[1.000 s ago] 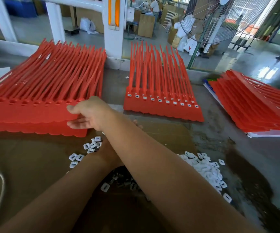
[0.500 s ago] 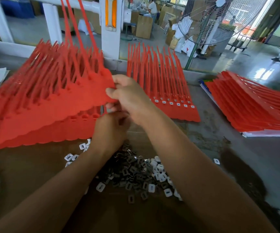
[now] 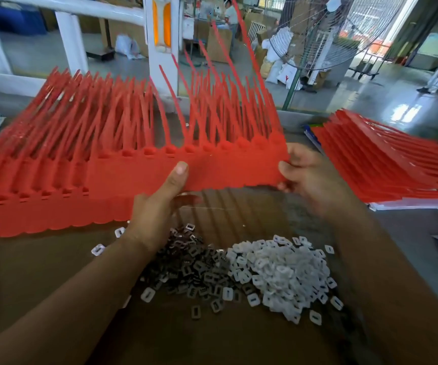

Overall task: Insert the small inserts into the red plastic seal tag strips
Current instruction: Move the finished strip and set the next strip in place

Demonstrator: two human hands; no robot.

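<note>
I hold one red sheet of joined seal tag strips [image 3: 223, 169] in the air above the table, its thin tails pointing up and away. My left hand [image 3: 160, 204] grips its lower edge near the middle, thumb on the front face. My right hand [image 3: 310, 177] pinches the sheet's right end. Below the hands lies a heap of small white inserts [image 3: 281, 270], partly in shadow on its left side. A thick stack of red tag sheets [image 3: 36, 180] sits at the left.
Another pile of red tag sheets [image 3: 386, 159] lies at the right on white paper. The brown table top [image 3: 28, 272] stretches to the left front. White posts [image 3: 160, 35] and a large fan [image 3: 325, 35] stand behind the table.
The sheet lifted off the left stack has been carried right to the middle. My hands have spread apart along its lower edge. It now hides the stack at the back centre.
</note>
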